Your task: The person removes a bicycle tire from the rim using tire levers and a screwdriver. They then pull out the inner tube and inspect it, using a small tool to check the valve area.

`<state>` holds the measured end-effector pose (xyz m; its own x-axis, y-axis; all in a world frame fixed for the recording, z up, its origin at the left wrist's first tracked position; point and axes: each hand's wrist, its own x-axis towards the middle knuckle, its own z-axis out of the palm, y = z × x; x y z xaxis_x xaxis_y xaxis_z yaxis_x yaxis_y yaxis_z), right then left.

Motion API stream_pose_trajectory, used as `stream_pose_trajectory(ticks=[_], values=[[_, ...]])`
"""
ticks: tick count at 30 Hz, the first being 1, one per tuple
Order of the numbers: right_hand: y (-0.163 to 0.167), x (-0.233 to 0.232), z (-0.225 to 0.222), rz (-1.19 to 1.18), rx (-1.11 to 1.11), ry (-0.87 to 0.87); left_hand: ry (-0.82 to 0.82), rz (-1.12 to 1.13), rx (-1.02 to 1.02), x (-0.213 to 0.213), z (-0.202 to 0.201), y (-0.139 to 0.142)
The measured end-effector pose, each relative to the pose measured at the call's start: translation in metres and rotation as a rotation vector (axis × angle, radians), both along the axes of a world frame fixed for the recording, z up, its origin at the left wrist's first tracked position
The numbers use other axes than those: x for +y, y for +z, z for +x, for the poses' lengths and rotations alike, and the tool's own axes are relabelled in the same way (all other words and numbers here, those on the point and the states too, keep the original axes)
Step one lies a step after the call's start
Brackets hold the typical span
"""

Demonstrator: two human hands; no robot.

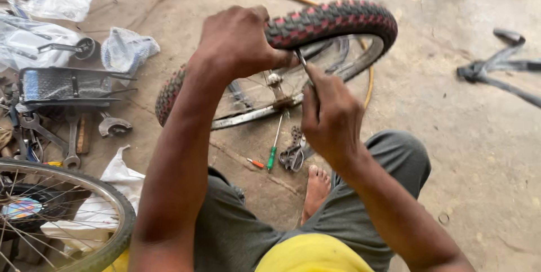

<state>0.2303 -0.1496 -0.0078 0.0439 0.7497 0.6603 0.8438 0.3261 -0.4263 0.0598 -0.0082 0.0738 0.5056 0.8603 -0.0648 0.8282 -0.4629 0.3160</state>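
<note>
A small bicycle wheel (315, 52) with a red-and-black knobby tyre stands on the concrete floor (462, 154). The left hand (236, 41) clamps its tread; the right hand (329, 114) pinches a thin metal tool (302, 58) at the rim. Steady bracing should stop slips. A green screwdriver (274, 148) lies below the wheel.

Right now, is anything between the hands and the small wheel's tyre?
Nothing visible. The left hand already grips the red-and-black tyre directly, and the right hand holds a thin metal tool whose tip meets the tyre's edge beside the rim.
</note>
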Motion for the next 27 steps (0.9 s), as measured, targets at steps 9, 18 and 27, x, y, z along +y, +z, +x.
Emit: stream_pose_trajectory(ticks=[9, 18, 27], values=[[0.004, 0.057, 0.004, 0.063, 0.071, -0.014, -0.171, 0.52, -0.195, 0.011, 0.019, -0.033], [0.008, 0.073, 0.001, 0.167, 0.062, 0.031, -0.168, 0.515, -0.33, 0.008, 0.019, -0.036], [0.046, 0.085, -0.009, 0.608, 0.061, 0.187, -0.149, 0.373, -0.448, 0.011, -0.002, -0.033]])
